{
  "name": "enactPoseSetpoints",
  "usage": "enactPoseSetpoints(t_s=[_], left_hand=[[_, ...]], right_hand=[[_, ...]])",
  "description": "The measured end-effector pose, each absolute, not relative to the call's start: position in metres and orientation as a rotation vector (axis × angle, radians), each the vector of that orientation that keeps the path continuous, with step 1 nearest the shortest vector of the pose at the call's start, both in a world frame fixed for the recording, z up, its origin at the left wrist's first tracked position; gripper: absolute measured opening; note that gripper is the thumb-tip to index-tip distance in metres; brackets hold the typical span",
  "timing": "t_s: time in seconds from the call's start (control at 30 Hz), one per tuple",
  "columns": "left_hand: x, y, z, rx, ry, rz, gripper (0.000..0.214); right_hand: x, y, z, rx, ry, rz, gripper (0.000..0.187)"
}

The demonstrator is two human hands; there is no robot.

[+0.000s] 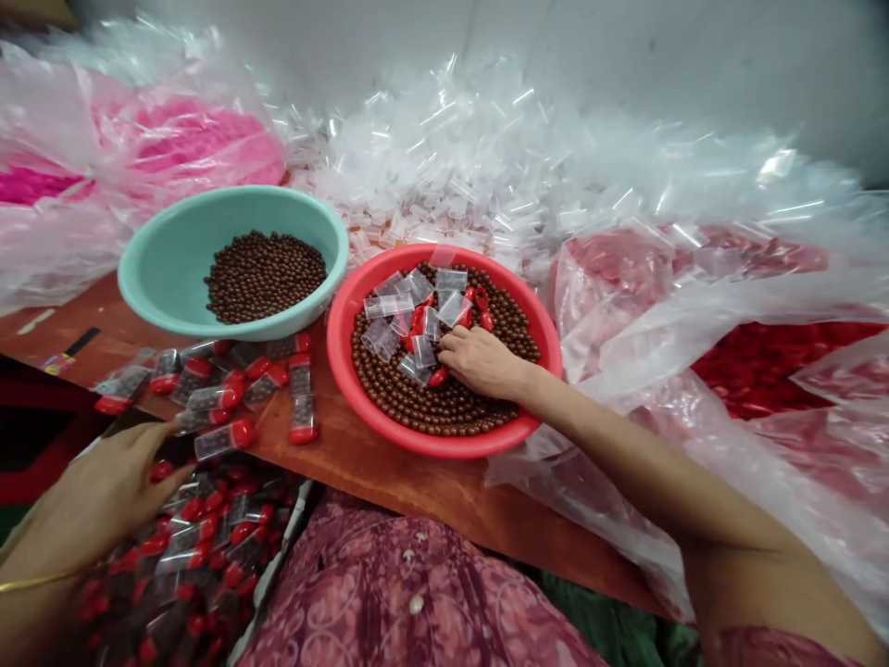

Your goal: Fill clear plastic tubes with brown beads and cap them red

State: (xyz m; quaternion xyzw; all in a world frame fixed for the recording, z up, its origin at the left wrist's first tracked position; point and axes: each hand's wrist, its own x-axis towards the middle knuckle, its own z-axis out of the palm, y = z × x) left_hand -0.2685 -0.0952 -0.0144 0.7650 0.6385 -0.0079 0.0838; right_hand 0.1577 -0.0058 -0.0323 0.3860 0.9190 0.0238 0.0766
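My right hand [479,361] reaches into a red basin [347,320] of small brown beads, its fingers curled down among clear plastic tubes [417,310] and red caps [439,376] lying on the beads. What it grips, if anything, is hidden under the fingers. My left hand [104,496] hangs lower left over a heap of filled, red-capped tubes [201,547], fingers bent, touching the heap's top. More filled tubes [222,394] lie on the brown table edge.
A teal bowl [159,269] with brown beads stands at the left. Behind lie a pile of empty clear tubes [472,157], a bag of pink pieces [173,139] and, at right, plastic bags of red caps [764,361]. My patterned lap is below.
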Motion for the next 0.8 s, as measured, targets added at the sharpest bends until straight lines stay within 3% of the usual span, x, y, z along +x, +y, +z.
enactPoseSetpoints(t_s=[0.1, 0.17, 0.27, 0.33, 0.47, 0.57, 0.67, 0.8], left_hand=[[-0.216, -0.077, 0.009, 2.406, 1.890, 0.236, 0.023], [-0.165, -0.055, 0.021, 2.676, 1.566, 0.364, 0.026], [-0.091, -0.022, 0.023, 2.948, 0.978, 0.071, 0.027], [-0.053, -0.006, 0.015, 2.968, 0.827, -0.187, 0.025], [-0.015, 0.006, -0.004, 2.888, 0.952, -0.532, 0.025], [-0.011, 0.011, -0.013, 2.901, 0.934, -0.497, 0.026], [-0.012, 0.018, -0.014, 2.852, 1.071, -0.493, 0.030], [-0.008, 0.027, -0.011, 2.455, 1.384, -0.469, 0.036]], right_hand=[[0.165, -0.008, -0.028, 1.510, 2.728, 0.003, 0.020], [0.172, -0.012, -0.028, 1.883, 2.721, -0.158, 0.015], [0.184, -0.017, -0.035, 2.374, 2.770, -0.539, 0.012], [0.190, -0.016, -0.039, 2.581, 2.819, -0.641, 0.012], [0.198, -0.007, -0.042, 2.997, 2.715, -0.451, 0.019], [0.201, -0.001, -0.043, 3.212, 2.609, -0.695, 0.021], [0.200, 0.001, -0.044, 3.147, 2.646, -1.008, 0.021], [0.199, 0.001, -0.045, 3.070, 2.657, -1.089, 0.021]])
